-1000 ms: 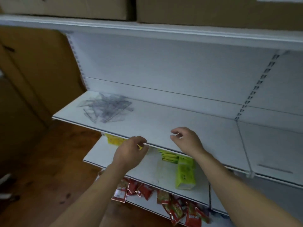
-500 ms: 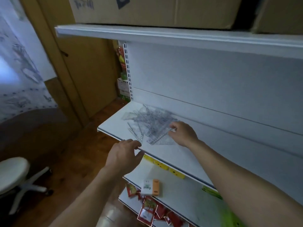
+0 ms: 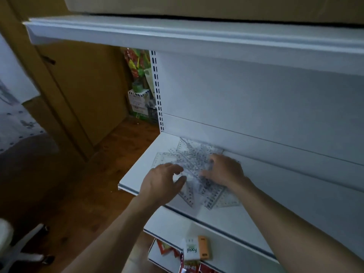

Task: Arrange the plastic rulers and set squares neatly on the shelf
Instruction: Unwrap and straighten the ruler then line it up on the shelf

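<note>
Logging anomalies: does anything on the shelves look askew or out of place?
The rulers and set squares lie in a criss-crossed heap at the left end of the shelf, edges pointing every way. The left hand and right hand rest on it.

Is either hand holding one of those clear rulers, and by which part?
It cannot be told. The right hand rests on the middle of the pile of clear rulers and set squares; the left hand is at its left side.

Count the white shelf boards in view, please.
4. The top shelf is under the box; the second shelf holds the rulers; the third shelf lies below it; the lowest shelf carries red packets. More may be hidden below.
</note>
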A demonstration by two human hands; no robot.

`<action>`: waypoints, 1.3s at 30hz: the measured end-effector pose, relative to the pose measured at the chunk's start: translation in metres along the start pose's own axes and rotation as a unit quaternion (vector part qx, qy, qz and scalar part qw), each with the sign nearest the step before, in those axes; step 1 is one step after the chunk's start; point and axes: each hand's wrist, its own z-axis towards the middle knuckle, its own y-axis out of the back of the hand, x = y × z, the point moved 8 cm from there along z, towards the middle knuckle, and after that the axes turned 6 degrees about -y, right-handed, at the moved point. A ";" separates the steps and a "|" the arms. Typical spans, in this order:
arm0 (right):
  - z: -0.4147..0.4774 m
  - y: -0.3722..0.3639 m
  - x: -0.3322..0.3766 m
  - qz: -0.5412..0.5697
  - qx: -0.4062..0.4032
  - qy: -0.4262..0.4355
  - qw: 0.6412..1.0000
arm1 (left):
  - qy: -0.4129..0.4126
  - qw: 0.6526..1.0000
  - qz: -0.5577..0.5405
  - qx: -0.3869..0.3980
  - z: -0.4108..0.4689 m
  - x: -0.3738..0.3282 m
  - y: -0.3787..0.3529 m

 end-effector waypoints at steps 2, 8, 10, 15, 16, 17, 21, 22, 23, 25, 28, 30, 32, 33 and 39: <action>0.000 -0.002 0.000 0.034 0.018 -0.042 0.998 | -0.017 1.000 -0.013 0.014 0.009 0.010 0.003; -0.005 -0.004 0.007 0.126 0.039 -0.131 0.983 | -0.068 0.995 -0.059 0.040 0.024 0.030 0.010; -0.007 -0.001 0.006 0.159 0.023 -0.152 0.975 | -0.080 0.993 -0.078 0.047 0.026 0.036 0.011; -0.027 0.011 0.017 0.264 -0.043 -0.142 0.953 | -0.075 0.984 -0.146 0.075 0.024 0.055 0.015; -0.032 0.014 0.021 0.288 -0.053 -0.138 0.946 | -0.071 0.980 -0.165 0.080 0.023 0.059 0.015; -0.037 0.016 0.024 0.314 -0.063 -0.135 0.938 | -0.065 0.977 -0.184 0.083 0.022 0.063 0.015; -0.060 0.020 0.035 0.450 -0.061 -0.129 0.882 | -0.026 0.958 -0.272 0.086 0.023 0.077 0.020; -0.067 0.021 0.037 0.470 -0.060 -0.125 0.872 | -0.010 0.947 -0.310 0.084 0.023 0.080 0.021; -0.073 0.022 0.039 0.481 -0.060 -0.123 0.866 | 0.013 0.929 -0.361 0.081 0.023 0.082 0.022; -0.084 0.022 0.040 0.492 -0.059 -0.125 0.860 | 0.073 0.867 -0.486 0.080 0.023 0.084 0.022; -0.098 0.016 0.037 0.493 -0.055 -0.138 0.858 | 0.113 0.770 -0.623 0.081 0.021 0.077 0.021; -0.108 0.014 0.033 0.498 -0.061 -0.148 0.852 | 0.101 0.750 -0.649 0.081 0.019 0.068 0.022; -0.121 0.015 0.025 0.505 -0.075 -0.155 0.846 | 0.100 0.746 -0.654 0.076 0.014 0.060 0.020; -0.128 0.016 0.020 0.507 -0.084 -0.160 0.843 | 0.104 0.743 -0.657 0.074 0.012 0.056 0.017; -0.181 0.018 -0.027 0.527 -0.147 -0.197 0.814 | 0.106 0.722 -0.677 0.098 -0.006 0.011 -0.006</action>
